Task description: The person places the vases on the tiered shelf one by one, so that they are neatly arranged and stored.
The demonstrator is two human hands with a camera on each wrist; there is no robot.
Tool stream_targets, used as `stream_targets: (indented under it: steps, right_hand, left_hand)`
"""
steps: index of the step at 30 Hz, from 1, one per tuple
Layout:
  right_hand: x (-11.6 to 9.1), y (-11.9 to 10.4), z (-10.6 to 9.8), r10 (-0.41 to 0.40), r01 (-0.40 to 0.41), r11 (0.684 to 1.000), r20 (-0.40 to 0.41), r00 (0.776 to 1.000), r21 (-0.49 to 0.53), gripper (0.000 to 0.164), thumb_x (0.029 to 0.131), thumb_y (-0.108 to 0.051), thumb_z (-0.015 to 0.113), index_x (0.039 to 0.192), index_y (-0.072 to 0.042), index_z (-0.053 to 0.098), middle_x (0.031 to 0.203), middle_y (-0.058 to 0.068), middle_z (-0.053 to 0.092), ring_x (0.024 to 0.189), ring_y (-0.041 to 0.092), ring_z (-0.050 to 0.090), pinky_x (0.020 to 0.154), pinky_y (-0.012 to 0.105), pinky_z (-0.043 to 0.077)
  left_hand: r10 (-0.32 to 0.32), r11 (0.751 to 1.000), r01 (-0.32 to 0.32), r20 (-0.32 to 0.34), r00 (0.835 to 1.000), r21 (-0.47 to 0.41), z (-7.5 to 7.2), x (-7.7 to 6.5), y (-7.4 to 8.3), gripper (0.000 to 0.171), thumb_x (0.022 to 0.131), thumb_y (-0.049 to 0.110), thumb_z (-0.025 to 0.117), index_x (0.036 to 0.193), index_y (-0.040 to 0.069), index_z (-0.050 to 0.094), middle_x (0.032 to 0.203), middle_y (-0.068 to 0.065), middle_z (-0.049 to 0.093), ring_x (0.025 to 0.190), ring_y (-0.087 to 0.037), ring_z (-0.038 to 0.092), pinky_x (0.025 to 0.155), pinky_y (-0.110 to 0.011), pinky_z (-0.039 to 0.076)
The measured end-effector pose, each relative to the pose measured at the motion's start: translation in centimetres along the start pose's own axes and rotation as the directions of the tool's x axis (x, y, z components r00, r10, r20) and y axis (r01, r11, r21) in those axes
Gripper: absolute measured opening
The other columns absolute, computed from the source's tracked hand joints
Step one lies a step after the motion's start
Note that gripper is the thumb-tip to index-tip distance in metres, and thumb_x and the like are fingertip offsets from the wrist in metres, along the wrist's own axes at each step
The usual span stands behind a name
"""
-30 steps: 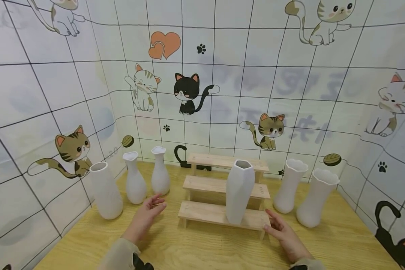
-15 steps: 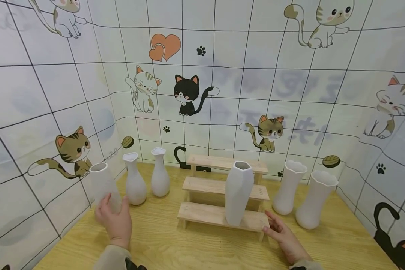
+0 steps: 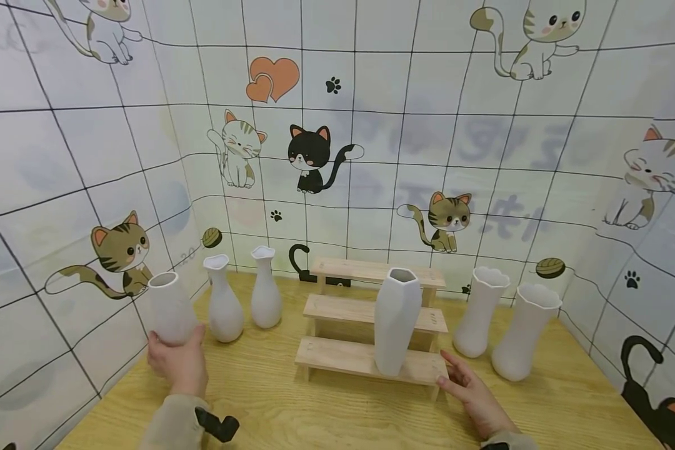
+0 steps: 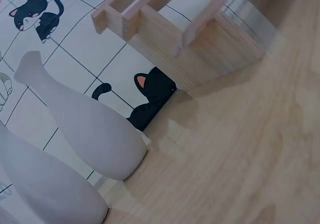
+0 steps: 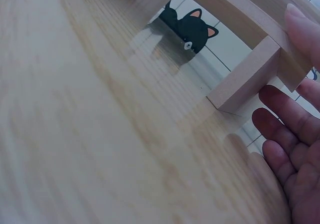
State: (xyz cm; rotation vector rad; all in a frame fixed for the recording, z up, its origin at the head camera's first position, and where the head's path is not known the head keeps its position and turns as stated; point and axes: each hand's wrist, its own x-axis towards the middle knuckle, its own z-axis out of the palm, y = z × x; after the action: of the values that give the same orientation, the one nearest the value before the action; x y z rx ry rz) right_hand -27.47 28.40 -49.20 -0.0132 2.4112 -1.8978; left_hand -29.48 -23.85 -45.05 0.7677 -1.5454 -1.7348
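Observation:
At the left, my left hand [image 3: 181, 362] grips the lower part of a white cylindrical vase [image 3: 170, 306], thumb on its right side and fingers round its left; the hand hides its base. My right hand [image 3: 472, 394] is at the right end of a three-step wooden display stand [image 3: 337, 356]. In the right wrist view, the thumb [image 5: 302, 31] lies against the bottom board's end, with the other fingers curled loosely beside the leg [image 5: 247, 78]. On the bottom step stands a faceted white vase [image 3: 396, 325], upright, right of the middle.
Two narrow-necked white vases [image 3: 224, 306] [image 3: 265, 294] stand between the left hand and the stand. To the right are two white vases with scalloped rims [image 3: 478, 315] [image 3: 523, 334]. Walls with printed cats [image 3: 309, 156] enclose the wooden table [image 3: 292, 419] at the back and sides.
My left hand has moved left from in front of the narrow-necked vases to the cylindrical vase and now grips it low down. The right hand has stayed at the stand's end.

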Motion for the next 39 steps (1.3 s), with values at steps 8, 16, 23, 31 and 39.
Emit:
stream_targets:
  steps: [8, 16, 23, 31, 39]
  right_hand:
    - [0.1, 0.2, 0.0, -0.004, 0.004, 1.0, 0.002, 1.0, 0.003, 0.069, 0.094, -0.022, 0.063, 0.151, -0.008, 0.027, 0.136, 0.022, 0.043, 0.125, 0.035, 0.039, 0.1, 0.054, 0.033]
    - [0.1, 0.3, 0.0, -0.003, 0.003, 1.0, 0.0, 1.0, 0.007, 0.069, 0.094, -0.023, 0.063, 0.151, -0.009, 0.028, 0.138, 0.023, 0.042, 0.126, 0.036, 0.039, 0.1, 0.055, 0.033]
    - [0.2, 0.4, 0.0, -0.002, 0.002, 1.0, 0.0, 1.0, 0.013, 0.068, 0.094, -0.023, 0.063, 0.151, -0.01, 0.028, 0.135, 0.021, 0.044, 0.124, 0.034, 0.041, 0.1, 0.054, 0.033]
    - [0.2, 0.3, 0.0, 0.003, -0.003, 1.0, -0.005, 1.0, 0.017, 0.069, 0.093, -0.023, 0.064, 0.151, -0.009, 0.029, 0.133, 0.02, 0.046, 0.122, 0.032, 0.042, 0.098, 0.052, 0.035]
    - [0.1, 0.2, 0.0, 0.0, 0.0, 1.0, -0.002, 1.0, 0.024, 0.069, 0.093, -0.022, 0.063, 0.151, -0.008, 0.028, 0.133, 0.02, 0.046, 0.121, 0.031, 0.042, 0.1, 0.053, 0.034]
  left_hand:
    - [-0.07, 0.996, 0.067, -0.046, 0.997, -0.062, 0.8, 0.8, 0.2, 0.108, 0.073, 0.018, 0.084, 0.155, 0.018, 0.014, 0.156, -0.008, 0.012, 0.139, -0.021, 0.017, 0.112, -0.031, 0.021]
    - [-0.113, 0.992, 0.11, -0.043, 0.993, -0.062, 1.0, 1.5, 0.1, 0.109, 0.073, 0.02, 0.084, 0.155, 0.025, 0.013, 0.157, -0.008, 0.01, 0.138, -0.022, 0.02, 0.111, -0.033, 0.026]
    - [-0.123, 0.988, 0.118, -0.044, 0.991, -0.096, 1.1, 1.7, 0.3, 0.106, 0.072, 0.013, 0.084, 0.154, 0.023, 0.018, 0.155, -0.004, 0.015, 0.136, -0.019, 0.025, 0.108, -0.032, 0.032]
    - [-0.131, 0.989, 0.131, -0.005, 0.991, -0.074, 0.7, 1.3, 0.4, 0.104, 0.074, 0.018, 0.084, 0.154, 0.022, 0.018, 0.155, -0.003, 0.01, 0.137, -0.021, 0.02, 0.111, -0.033, 0.027]
    - [-0.121, 0.991, 0.123, 0.038, 0.992, -0.061, 0.4, 0.3, 1.1, 0.098, 0.075, 0.01, 0.082, 0.152, 0.015, 0.022, 0.152, -0.008, 0.016, 0.135, -0.024, 0.027, 0.11, -0.034, 0.029]
